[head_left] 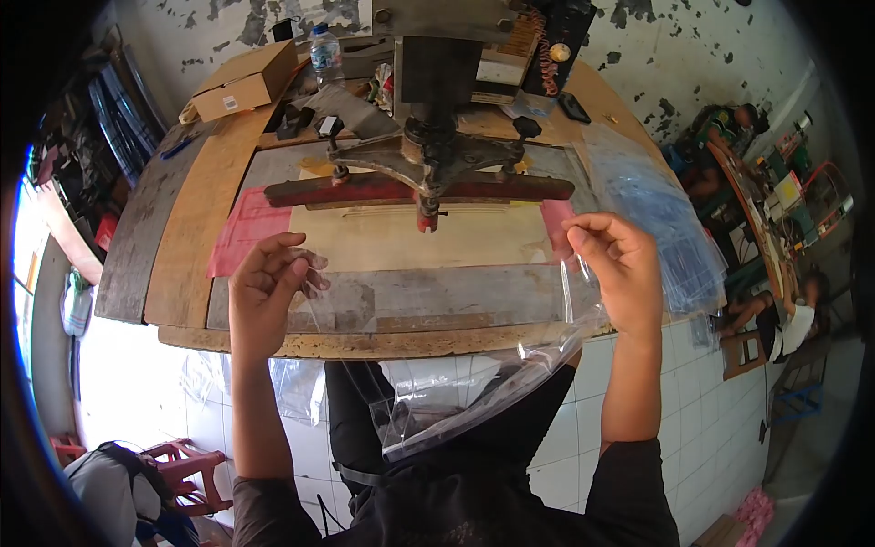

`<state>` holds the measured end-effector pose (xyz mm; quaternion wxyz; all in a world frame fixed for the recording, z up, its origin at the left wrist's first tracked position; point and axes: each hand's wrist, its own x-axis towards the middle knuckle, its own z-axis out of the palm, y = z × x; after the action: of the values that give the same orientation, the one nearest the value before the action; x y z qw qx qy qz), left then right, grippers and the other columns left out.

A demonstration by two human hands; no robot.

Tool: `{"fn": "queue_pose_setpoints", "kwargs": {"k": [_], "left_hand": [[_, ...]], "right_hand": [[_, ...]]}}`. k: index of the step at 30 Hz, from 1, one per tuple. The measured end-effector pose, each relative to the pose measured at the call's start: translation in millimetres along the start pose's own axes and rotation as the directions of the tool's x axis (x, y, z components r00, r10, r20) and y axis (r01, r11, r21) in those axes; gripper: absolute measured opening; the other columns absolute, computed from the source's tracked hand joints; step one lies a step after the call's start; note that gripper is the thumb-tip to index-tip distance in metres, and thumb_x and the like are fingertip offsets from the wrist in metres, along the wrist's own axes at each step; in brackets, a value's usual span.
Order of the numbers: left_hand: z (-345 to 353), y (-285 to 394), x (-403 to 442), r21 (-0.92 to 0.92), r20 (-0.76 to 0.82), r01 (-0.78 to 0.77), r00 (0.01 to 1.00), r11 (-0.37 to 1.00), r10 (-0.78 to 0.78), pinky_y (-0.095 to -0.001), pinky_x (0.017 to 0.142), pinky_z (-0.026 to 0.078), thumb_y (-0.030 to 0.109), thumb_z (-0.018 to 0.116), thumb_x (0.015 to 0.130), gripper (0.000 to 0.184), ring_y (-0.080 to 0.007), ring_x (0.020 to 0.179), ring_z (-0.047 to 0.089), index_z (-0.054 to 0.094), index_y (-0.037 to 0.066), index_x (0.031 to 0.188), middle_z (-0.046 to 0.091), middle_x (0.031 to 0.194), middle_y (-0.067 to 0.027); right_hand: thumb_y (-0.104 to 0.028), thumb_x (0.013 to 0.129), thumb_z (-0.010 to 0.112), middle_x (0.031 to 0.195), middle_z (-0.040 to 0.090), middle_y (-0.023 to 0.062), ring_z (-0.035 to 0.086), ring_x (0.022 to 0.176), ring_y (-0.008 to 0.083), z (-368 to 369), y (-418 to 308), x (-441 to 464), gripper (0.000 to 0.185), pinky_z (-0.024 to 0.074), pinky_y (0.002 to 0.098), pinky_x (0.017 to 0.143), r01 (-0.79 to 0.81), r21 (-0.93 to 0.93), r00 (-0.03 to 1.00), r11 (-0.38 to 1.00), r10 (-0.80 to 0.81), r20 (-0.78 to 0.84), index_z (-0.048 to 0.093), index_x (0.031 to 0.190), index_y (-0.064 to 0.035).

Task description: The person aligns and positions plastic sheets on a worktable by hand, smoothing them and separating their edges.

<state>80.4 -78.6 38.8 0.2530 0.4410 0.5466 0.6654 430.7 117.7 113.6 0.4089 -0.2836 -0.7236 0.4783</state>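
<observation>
A clear plastic sheet (474, 401) hangs in front of me, sagging over the table's front edge toward my lap. My left hand (264, 287) pinches its upper left corner between curled fingers and thumb. At the opposite corner my right hand (620, 264) grips the same film with thumb and forefinger. Beyond my hands is a press with a long red bar (365, 190) under a metal head. Beneath that bar lies a cream-coloured pad (410, 242), with pink film (241, 232) showing at both ends.
Transparent sheets (661, 232) are piled at the table's right. A cardboard box (244, 82), a water bottle (325, 56) and a phone (574, 108) are at the back. Two people work at a bench (752, 205) on the right. A red stool (196, 474) stands lower left.
</observation>
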Motion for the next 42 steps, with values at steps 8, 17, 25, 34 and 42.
{"fn": "queue_pose_setpoints", "kwargs": {"k": [8, 17, 25, 34, 42], "left_hand": [[2.9, -0.9, -1.0, -0.005, -0.008, -0.040, 0.999, 0.999, 0.040, -0.0276, 0.070, 0.055, -0.001, 0.062, 0.106, 0.027, -0.0168, 0.083, 0.074, 0.062, -0.004, 0.133, 0.078, 0.102, -0.0151], [5.1, 0.8, 3.1, 0.047, -0.091, -0.079, 0.992, 0.996, 0.083, -0.0250, 0.068, 0.053, -0.001, 0.065, 0.104, 0.031, -0.0131, 0.078, 0.071, 0.060, -0.002, 0.135, 0.078, 0.099, -0.0114], [20.1, 14.3, 3.9, 0.082, -0.139, -0.016, 0.990, 0.996, 0.028, -0.0254, 0.067, 0.052, 0.000, 0.070, 0.101, 0.031, -0.0134, 0.078, 0.072, 0.063, -0.004, 0.131, 0.080, 0.101, -0.0135], [27.2, 18.8, 3.9, 0.070, -0.107, -0.006, 0.994, 0.998, 0.013, -0.0236, 0.067, 0.053, -0.001, 0.071, 0.100, 0.031, -0.0108, 0.079, 0.072, 0.065, -0.004, 0.130, 0.080, 0.103, -0.0124], [28.9, 17.3, 4.7, 0.095, -0.125, -0.005, 0.992, 0.995, 0.017, -0.0220, 0.067, 0.051, 0.005, 0.069, 0.104, 0.025, -0.0097, 0.079, 0.074, 0.067, -0.003, 0.127, 0.081, 0.103, -0.0108]], "right_hand": [[-0.009, 0.102, 0.073, 0.094, 0.078, 0.0084, 0.073, 0.082, 0.0120, 0.7, 3.7, -0.5, 0.018, 0.0551, 0.0234, 0.073, 0.012, -0.004, 0.998, 1.000, -0.012, -0.056, 0.075, 0.111, 0.0069], [-0.012, 0.103, 0.072, 0.092, 0.076, 0.0068, 0.069, 0.077, 0.0108, 1.6, 5.8, 1.2, 0.018, 0.0532, 0.0246, 0.069, -0.016, 0.007, 0.998, 1.000, 0.016, -0.061, 0.074, 0.107, 0.0054], [-0.015, 0.104, 0.071, 0.092, 0.074, 0.0037, 0.067, 0.079, 0.0099, -6.8, 38.6, 10.5, 0.017, 0.0522, 0.0262, 0.071, -0.072, 0.061, 0.996, 0.996, 0.075, -0.052, 0.075, 0.106, 0.0016], [-0.016, 0.105, 0.071, 0.094, 0.075, 0.0036, 0.066, 0.081, 0.0095, -11.0, 50.1, 13.5, 0.018, 0.0519, 0.0266, 0.071, -0.123, 0.113, 0.989, 0.986, 0.130, -0.064, 0.076, 0.109, 0.0013], [-0.017, 0.103, 0.074, 0.090, 0.074, 0.0033, 0.064, 0.076, 0.0090, -12.4, 55.5, 14.1, 0.019, 0.0492, 0.0247, 0.069, -0.101, 0.096, 0.993, 0.990, 0.106, -0.046, 0.076, 0.106, 0.0024]]}}
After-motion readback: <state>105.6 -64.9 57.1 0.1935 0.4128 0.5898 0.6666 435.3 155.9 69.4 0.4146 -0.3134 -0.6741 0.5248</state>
